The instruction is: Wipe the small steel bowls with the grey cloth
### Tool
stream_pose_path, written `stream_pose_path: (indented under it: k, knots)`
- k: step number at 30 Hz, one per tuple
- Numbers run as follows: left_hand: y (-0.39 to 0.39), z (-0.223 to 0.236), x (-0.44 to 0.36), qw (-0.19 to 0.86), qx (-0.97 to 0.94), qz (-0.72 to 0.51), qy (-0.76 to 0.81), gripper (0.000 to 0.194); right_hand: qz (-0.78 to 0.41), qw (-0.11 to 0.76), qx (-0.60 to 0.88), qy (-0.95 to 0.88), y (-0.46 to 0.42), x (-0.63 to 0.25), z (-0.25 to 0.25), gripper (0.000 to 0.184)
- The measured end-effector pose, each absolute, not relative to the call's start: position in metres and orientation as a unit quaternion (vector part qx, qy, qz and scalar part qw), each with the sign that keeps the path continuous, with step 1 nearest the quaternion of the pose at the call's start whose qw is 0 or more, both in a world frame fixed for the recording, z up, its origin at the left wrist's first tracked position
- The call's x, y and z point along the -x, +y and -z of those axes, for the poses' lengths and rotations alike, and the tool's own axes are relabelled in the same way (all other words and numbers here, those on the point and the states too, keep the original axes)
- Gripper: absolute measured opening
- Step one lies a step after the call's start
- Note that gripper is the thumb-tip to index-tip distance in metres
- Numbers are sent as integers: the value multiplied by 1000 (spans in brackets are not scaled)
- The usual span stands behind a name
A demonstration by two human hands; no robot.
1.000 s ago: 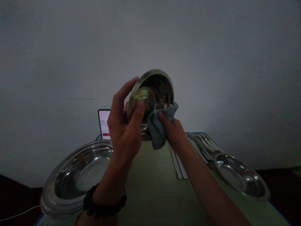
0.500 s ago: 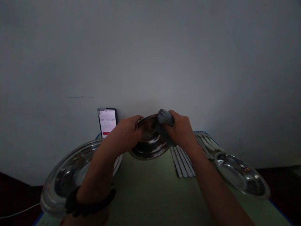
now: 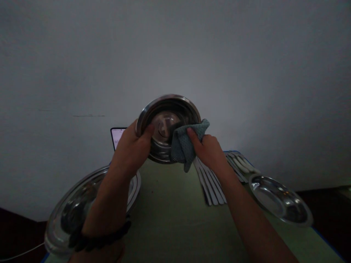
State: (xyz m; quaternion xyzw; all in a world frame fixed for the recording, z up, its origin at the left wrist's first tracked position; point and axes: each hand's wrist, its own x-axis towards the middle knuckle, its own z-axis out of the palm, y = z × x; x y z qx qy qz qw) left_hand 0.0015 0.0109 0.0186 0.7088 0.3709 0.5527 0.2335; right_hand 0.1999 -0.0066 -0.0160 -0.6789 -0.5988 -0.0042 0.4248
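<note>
My left hand (image 3: 131,150) grips the left rim of a steel bowl (image 3: 163,117), held up above the table with its inside tilted toward me. My right hand (image 3: 208,151) is closed on a grey-blue cloth (image 3: 183,144) pressed against the bowl's lower right rim. A dark bead bracelet (image 3: 98,239) sits on my left wrist.
A large steel plate (image 3: 68,215) lies at the table's left edge. A smaller steel dish (image 3: 281,201) lies at the right. Several pieces of flat cutlery (image 3: 211,182) lie in the middle, more cutlery (image 3: 241,164) farther right. A lit phone (image 3: 117,136) leans against the wall. The table (image 3: 175,223) has a green top.
The bowl went down near the table half a second ago, then came back up and now faces me. The cloth moved from the top rim to the lower right rim.
</note>
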Motion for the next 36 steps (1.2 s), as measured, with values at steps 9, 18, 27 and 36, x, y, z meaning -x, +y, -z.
stream_pose_path:
  k: [9, 18, 27, 36]
  knots:
    - [-4, -27, -5, 193, -808, -340, 440, 27, 55, 414, 646, -639, -4, -199, 19, 35]
    - [-13, -26, -15, 114, -874, -232, 411, 33, 94, 412, 560, -713, -6, -198, 17, 16]
    - [2, -26, 2, 206, -780, -369, 462, 28, -15, 578, 580, -574, 3, -185, 24, 32]
    - [7, -10, -25, 263, -632, -600, 413, 40, -283, 624, 529, -500, 8, -167, 34, 43]
